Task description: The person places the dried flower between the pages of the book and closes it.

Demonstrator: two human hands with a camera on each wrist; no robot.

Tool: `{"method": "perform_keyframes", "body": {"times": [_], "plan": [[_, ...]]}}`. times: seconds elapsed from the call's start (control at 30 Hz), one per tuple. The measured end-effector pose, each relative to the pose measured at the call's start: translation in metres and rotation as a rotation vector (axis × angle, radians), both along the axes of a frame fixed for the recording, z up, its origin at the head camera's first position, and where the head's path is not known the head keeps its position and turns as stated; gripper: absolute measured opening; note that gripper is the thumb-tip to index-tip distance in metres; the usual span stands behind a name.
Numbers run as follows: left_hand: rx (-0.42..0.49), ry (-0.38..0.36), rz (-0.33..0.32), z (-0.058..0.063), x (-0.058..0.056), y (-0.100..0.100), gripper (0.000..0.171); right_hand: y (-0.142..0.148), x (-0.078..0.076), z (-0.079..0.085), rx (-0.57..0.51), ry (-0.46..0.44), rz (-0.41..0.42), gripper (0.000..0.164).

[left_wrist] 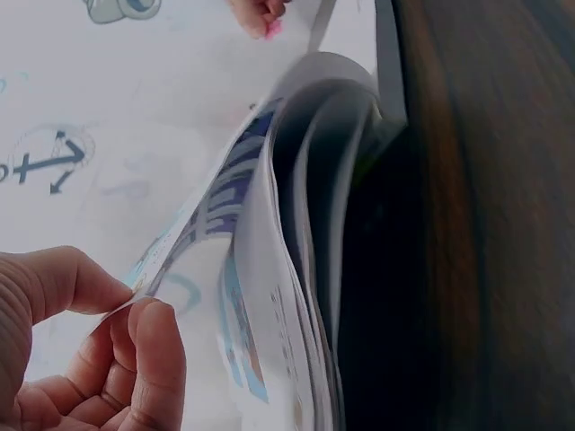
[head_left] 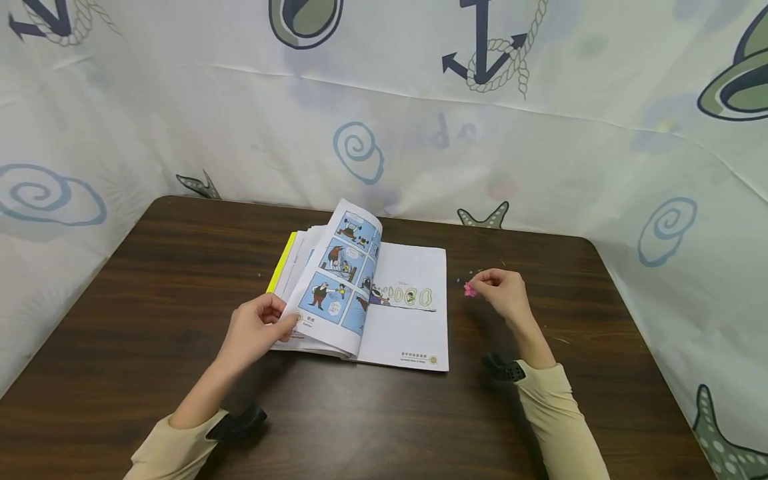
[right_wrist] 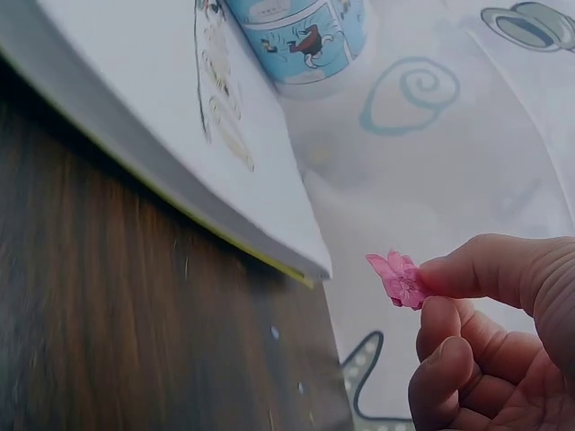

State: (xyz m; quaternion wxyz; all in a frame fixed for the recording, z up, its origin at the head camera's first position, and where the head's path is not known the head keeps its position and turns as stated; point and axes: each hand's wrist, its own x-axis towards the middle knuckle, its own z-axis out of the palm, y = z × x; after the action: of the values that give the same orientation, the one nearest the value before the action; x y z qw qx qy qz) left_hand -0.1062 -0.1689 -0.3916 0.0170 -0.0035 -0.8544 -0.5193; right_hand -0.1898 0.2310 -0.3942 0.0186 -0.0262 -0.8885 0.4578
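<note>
An open comic book [head_left: 403, 333] lies on the dark wooden table. My left hand [head_left: 252, 330] pinches the lower left edge of a lifted page [head_left: 336, 280], which curls up over the left half of the book. In the left wrist view that page [left_wrist: 225, 189] is held between thumb and fingers, with more pages fanned below it. To the right of the book, my right hand [head_left: 504, 293] pinches a small pink flower-shaped piece [right_wrist: 402, 280] between thumb and forefinger. That hand is raised above the table, a little off the book's right edge.
Tiny bits [head_left: 471, 272] and thin strands are scattered on the table [head_left: 540, 413] near the right hand. A yellow cover edge [head_left: 281, 263] shows at the book's left. Behind the table hangs a white cloth [head_left: 408, 160] printed with anchors and shells.
</note>
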Motion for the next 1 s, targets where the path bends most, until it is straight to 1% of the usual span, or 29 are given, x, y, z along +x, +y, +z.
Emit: {"method": "perform_keyframes", "body": {"times": [0.23,0.5,0.77,1.0], "plan": [[0.069,-0.064,0.041,-0.008,0.005,-0.014,0.016,-0.018,-0.005,0.002,-0.041,-0.003,0.016,0.014],[0.085,-0.114,0.073,-0.012,0.009,-0.023,0.019,-0.039,-0.011,0.004,-0.066,0.001,0.032,0.013],[0.139,-0.239,0.089,-0.015,0.013,-0.030,0.025,-0.058,-0.014,0.003,-0.083,0.008,0.061,0.011],[0.226,-0.389,0.101,-0.018,0.010,-0.036,0.024,-0.073,-0.019,-0.001,-0.094,-0.009,0.078,0.011]]}}
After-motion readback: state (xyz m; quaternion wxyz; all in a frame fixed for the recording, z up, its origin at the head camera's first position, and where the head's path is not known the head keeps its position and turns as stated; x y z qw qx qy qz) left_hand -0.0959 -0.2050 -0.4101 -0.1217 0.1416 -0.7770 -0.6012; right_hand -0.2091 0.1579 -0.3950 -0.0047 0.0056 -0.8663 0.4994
